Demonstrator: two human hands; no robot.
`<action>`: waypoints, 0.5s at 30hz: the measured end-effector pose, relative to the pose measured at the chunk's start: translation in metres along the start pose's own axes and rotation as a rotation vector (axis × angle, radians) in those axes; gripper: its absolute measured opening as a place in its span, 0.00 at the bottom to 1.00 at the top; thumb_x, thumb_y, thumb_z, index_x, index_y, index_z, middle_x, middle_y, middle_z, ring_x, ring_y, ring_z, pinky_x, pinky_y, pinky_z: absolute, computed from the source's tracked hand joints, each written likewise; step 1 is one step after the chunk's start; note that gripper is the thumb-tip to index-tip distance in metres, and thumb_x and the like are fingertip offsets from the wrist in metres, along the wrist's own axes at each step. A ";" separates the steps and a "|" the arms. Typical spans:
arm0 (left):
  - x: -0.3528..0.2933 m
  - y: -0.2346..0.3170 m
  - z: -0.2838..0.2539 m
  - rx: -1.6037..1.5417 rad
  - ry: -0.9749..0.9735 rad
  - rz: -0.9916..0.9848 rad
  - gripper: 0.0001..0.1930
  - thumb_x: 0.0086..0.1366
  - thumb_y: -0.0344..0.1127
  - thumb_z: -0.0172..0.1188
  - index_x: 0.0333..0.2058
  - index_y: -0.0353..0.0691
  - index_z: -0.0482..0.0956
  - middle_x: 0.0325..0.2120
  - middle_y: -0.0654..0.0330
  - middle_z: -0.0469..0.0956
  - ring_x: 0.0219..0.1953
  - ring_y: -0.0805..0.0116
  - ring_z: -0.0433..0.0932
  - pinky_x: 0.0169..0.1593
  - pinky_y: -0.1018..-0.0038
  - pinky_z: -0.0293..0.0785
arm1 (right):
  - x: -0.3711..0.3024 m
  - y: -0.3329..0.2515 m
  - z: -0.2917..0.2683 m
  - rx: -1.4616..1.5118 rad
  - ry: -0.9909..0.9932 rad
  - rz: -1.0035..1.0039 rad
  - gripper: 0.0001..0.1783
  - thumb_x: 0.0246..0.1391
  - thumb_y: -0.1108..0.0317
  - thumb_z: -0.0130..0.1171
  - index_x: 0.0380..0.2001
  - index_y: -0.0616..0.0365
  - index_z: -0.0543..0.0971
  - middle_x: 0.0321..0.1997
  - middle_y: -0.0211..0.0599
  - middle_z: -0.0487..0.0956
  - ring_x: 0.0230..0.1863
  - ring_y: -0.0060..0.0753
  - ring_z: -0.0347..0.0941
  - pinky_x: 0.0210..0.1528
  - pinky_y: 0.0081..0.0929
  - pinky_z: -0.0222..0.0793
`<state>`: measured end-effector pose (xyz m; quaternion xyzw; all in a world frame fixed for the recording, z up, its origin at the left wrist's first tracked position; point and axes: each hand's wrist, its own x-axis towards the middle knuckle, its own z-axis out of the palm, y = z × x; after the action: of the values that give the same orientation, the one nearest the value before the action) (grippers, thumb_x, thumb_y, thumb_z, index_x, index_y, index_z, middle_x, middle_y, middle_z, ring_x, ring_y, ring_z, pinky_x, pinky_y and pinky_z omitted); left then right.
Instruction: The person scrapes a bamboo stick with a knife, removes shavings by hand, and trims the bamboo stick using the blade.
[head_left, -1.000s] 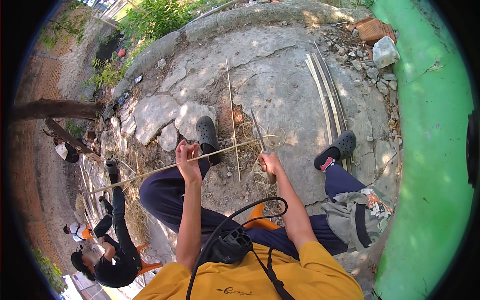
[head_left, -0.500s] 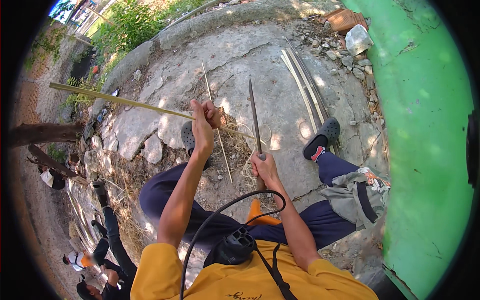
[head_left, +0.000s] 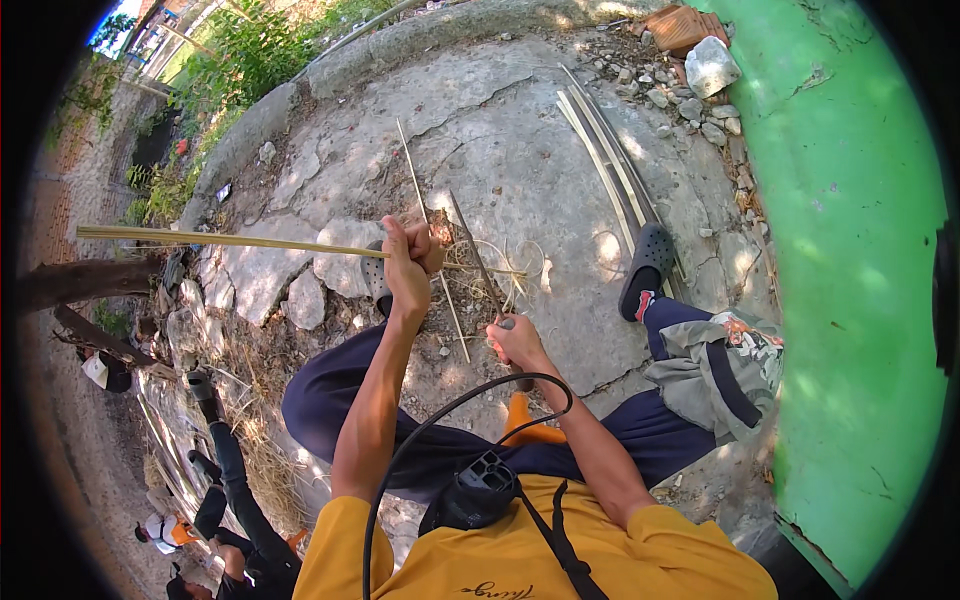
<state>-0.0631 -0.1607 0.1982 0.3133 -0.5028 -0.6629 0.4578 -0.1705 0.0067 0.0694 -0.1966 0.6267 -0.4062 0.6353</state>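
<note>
My left hand is closed round a long, narrow bamboo strip, whose longer part juts out to the left. The shorter end pokes out to the right of my fist. My right hand grips the handle of a long, pointed knife with a dark blade. The blade slants up and left, crossing the strip's short end just right of my left fist; I cannot tell whether they touch. Thin curled shavings lie on the ground below. A thin stick lies on the concrete beyond my left hand.
Several long strips lie beside my right shoe. A green wall bounds the right side, with rubble along its foot. Something orange is between my legs. Other people are at lower left. A black cable loops before me.
The knife has tilted left, bringing its blade across the strip's short end. My right hand has moved slightly left and down. The strip's far left end has dropped, so it lies more level.
</note>
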 end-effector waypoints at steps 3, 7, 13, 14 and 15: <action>0.002 0.001 -0.004 -0.034 0.016 0.004 0.33 0.75 0.67 0.29 0.17 0.49 0.47 0.12 0.72 0.42 0.15 0.77 0.38 0.21 0.70 0.36 | 0.002 0.000 0.002 0.147 -0.077 0.015 0.08 0.56 0.68 0.58 0.27 0.57 0.71 0.16 0.26 0.70 0.13 0.18 0.63 0.14 0.22 0.59; -0.001 0.002 -0.007 -0.007 0.004 0.005 0.33 0.75 0.67 0.29 0.17 0.49 0.47 0.12 0.72 0.42 0.15 0.77 0.38 0.21 0.70 0.36 | 0.008 0.003 0.006 0.100 -0.085 0.007 0.08 0.56 0.69 0.58 0.26 0.56 0.71 0.16 0.25 0.68 0.13 0.17 0.62 0.14 0.21 0.57; 0.005 -0.002 -0.035 -0.082 0.027 -0.028 0.32 0.76 0.64 0.30 0.17 0.49 0.47 0.12 0.71 0.42 0.16 0.76 0.39 0.22 0.70 0.38 | 0.022 -0.007 -0.004 -0.032 -0.059 0.067 0.12 0.51 0.63 0.61 0.24 0.61 0.76 0.15 0.29 0.71 0.13 0.22 0.66 0.15 0.25 0.61; 0.004 -0.002 -0.040 -0.076 0.036 -0.025 0.32 0.76 0.64 0.30 0.17 0.49 0.47 0.12 0.71 0.42 0.16 0.76 0.39 0.22 0.70 0.38 | 0.014 -0.019 0.002 -0.035 -0.070 0.068 0.12 0.51 0.63 0.61 0.24 0.61 0.76 0.15 0.29 0.71 0.13 0.22 0.66 0.15 0.25 0.61; 0.004 -0.002 -0.037 -0.075 0.028 -0.028 0.32 0.76 0.64 0.30 0.17 0.49 0.47 0.12 0.71 0.42 0.16 0.76 0.39 0.22 0.70 0.38 | 0.002 -0.030 0.006 -0.092 -0.068 0.011 0.12 0.51 0.63 0.61 0.24 0.62 0.77 0.15 0.29 0.71 0.13 0.22 0.66 0.16 0.25 0.61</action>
<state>-0.0323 -0.1783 0.1856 0.3122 -0.4665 -0.6833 0.4669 -0.1727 -0.0141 0.0917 -0.2358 0.6239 -0.3666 0.6487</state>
